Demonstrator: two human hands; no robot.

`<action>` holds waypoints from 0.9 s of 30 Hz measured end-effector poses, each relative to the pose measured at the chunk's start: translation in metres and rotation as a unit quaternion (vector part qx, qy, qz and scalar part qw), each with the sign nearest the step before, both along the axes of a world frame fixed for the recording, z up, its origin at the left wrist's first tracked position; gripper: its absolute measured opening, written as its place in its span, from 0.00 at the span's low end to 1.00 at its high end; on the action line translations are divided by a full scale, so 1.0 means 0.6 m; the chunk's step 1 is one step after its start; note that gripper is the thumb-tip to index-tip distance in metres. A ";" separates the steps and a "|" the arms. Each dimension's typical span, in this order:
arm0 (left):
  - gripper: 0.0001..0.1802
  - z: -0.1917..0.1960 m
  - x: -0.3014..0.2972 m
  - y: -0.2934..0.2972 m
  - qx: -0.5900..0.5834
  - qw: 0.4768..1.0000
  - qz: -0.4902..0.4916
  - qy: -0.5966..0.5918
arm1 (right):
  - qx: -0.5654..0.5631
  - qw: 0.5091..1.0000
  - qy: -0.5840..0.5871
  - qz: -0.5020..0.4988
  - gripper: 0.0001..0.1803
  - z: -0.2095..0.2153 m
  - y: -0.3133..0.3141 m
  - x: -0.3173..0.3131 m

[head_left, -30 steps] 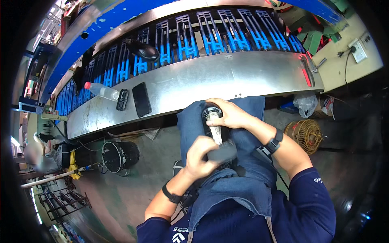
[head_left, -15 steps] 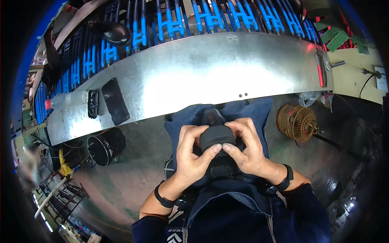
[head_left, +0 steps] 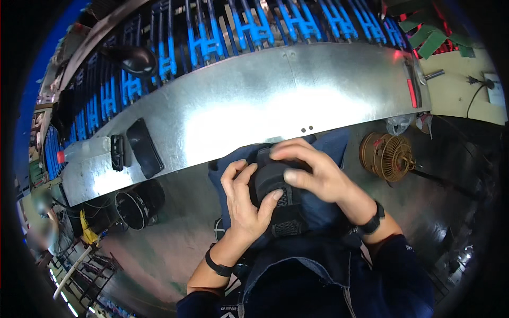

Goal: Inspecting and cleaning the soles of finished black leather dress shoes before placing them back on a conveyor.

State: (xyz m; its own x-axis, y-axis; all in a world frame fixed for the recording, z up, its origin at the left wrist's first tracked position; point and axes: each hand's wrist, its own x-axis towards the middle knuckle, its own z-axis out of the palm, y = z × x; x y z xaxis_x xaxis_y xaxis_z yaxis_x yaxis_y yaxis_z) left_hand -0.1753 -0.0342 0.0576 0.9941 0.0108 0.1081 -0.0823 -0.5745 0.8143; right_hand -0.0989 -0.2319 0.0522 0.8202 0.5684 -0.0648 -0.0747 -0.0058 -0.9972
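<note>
Two hands work on one black shoe (head_left: 275,199), which lies on a dark blue apron in the person's lap, just below the near edge of the long metal bench (head_left: 254,106). The left hand (head_left: 245,204) wraps the shoe from the left side, its fingers curled closed around the mesh part with the thumb pressed on top. The right hand (head_left: 315,172) covers the shoe's upper end from the right, fingers bent over it and gripping; the fingertips reach toward the bench edge. Each wrist carries one dark band.

On the bench, toward its left end, lie one flat black phone (head_left: 144,147), one smaller black block (head_left: 117,152) just left of it, and one clear plastic bottle with a red cap (head_left: 79,152) at the far left. Beyond the bench runs a row of blue racks (head_left: 238,32), too many to count, with one black shoe form (head_left: 132,59) resting on them. Below the bench on the floor stand one brass-coloured fan (head_left: 386,155) to the right of the hands and one black bucket (head_left: 130,208) to the left.
</note>
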 end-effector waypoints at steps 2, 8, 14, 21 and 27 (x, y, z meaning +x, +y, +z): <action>0.34 -0.012 -0.013 -0.009 -0.020 0.999 0.016 -0.025 | 0.039 0.993 0.081 0.077 0.17 -0.016 0.023 0.050; 0.46 -0.006 -0.140 0.000 -0.014 0.999 -0.038 -0.034 | -0.032 0.972 -0.027 0.230 0.13 0.043 0.046 0.028; 0.55 -0.028 -0.187 -0.016 -0.236 0.945 -0.152 0.167 | 0.073 0.990 -0.116 0.021 0.16 0.141 -0.007 -0.106; 0.63 0.122 -0.087 0.029 -0.107 0.933 -0.278 -0.202 | 0.274 0.880 0.315 -0.224 0.27 0.086 -0.018 -0.101; 0.52 0.063 -0.120 -0.017 -0.455 0.890 0.002 -0.015 | 0.020 0.983 -0.182 -0.027 0.40 0.088 0.055 -0.133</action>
State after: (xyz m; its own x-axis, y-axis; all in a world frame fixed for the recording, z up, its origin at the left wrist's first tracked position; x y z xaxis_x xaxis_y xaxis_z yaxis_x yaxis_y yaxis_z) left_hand -0.2475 -0.0446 0.0955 0.9907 0.1107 0.0795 -0.1114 0.3218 0.9402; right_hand -0.1785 -0.1987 0.1050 0.8141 0.5191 0.2603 0.2885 0.0275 -0.9571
